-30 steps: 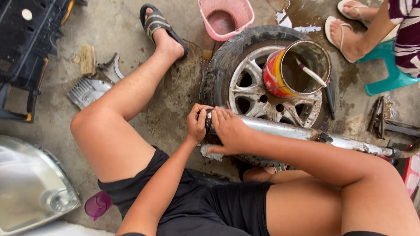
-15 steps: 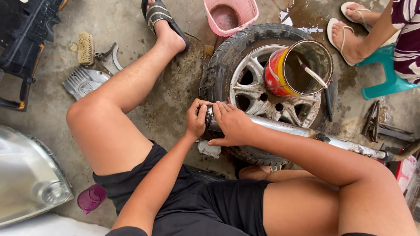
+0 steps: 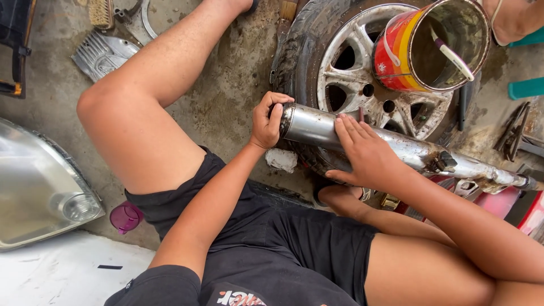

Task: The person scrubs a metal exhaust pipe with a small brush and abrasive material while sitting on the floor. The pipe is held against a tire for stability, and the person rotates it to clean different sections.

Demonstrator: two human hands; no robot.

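Observation:
A long grey metal exhaust pipe (image 3: 416, 152) lies across a car wheel (image 3: 334, 62) that rests flat on the concrete. My left hand (image 3: 266, 122) is closed around the pipe's open end. My right hand (image 3: 365, 153) lies flat on top of the pipe a little further along, fingers spread, pressing it down. A red and yellow paint can (image 3: 430, 45) with a white stick in it stands on the wheel's rim. A crumpled white rag (image 3: 281, 160) sits on the ground below my left hand.
A headlight unit (image 3: 39, 192) lies at the left. A small purple cup (image 3: 124, 216) stands beside my thigh. A finned metal part (image 3: 102, 54) and a brush (image 3: 102, 12) are at the top left. Red parts (image 3: 510, 204) lie at the right.
The view has come much closer to the pipe and wheel. My right hand has shifted from beside the left hand to further along the pipe. The left hand stays at the pipe's end.

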